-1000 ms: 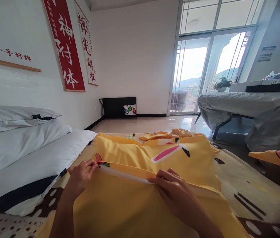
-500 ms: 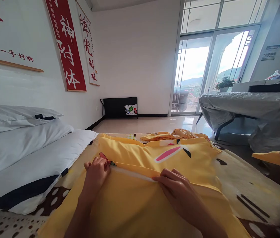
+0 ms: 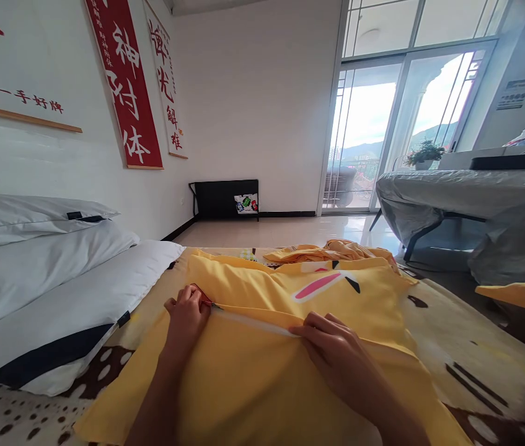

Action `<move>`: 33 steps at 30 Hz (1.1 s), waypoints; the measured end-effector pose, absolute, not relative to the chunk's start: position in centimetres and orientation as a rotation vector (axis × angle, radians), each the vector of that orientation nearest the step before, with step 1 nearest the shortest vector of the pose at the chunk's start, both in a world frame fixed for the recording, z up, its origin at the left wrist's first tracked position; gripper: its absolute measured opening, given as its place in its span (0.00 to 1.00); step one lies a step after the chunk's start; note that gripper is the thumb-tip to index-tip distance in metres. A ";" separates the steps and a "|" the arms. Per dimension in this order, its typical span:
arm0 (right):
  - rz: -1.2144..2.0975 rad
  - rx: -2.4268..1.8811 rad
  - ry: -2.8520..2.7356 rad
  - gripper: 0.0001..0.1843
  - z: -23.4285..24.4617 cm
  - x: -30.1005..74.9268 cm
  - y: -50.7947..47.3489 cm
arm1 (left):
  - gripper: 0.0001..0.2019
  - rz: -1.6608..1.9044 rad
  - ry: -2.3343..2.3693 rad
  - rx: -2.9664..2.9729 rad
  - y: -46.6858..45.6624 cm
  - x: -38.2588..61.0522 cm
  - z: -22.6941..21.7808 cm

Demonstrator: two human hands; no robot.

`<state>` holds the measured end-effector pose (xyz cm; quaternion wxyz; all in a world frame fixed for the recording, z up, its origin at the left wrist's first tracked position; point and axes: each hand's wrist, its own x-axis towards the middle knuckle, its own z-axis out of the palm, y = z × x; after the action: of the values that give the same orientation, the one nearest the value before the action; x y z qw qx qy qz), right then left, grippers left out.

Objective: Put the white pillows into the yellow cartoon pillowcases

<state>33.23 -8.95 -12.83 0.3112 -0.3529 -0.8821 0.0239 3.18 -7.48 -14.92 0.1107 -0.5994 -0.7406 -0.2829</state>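
A yellow pillowcase [image 3: 238,384] with a pink-and-white print lies spread in front of me, a raised fold with a pale strip running across its middle. My left hand [image 3: 188,313] is closed on the left end of that fold, beside a small red printed patch. Farther right along the same edge, my right hand [image 3: 330,341] pinches the cloth between thumb and fingers. Both fingertips are partly hidden by the hands and fabric.
White pillows [image 3: 71,303] with dark trim are stacked at the left. Beneath everything is a patterned blanket [image 3: 434,334]. Crumpled yellow cloth [image 3: 336,250] lies behind the pillowcase. A plastic-covered table [image 3: 467,186] stands at the right, near glass sliding doors [image 3: 364,136].
My left hand has shifted slightly right and up along the fold, covering more of the red patch. My right hand keeps its pinch almost in place. The view has tilted very slightly.
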 end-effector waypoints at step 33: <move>0.191 -1.350 -2.041 0.08 -19.6 35.5 0.5 | 0.06 -1.098 -2.144 -1.768 -4.2 -2.5 -19.9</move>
<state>35.51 0.48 -19.58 0.3367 -0.5179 -0.7830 0.0733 -2.54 -4.20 -19.87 0.0767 -0.5899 -0.7155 -0.3663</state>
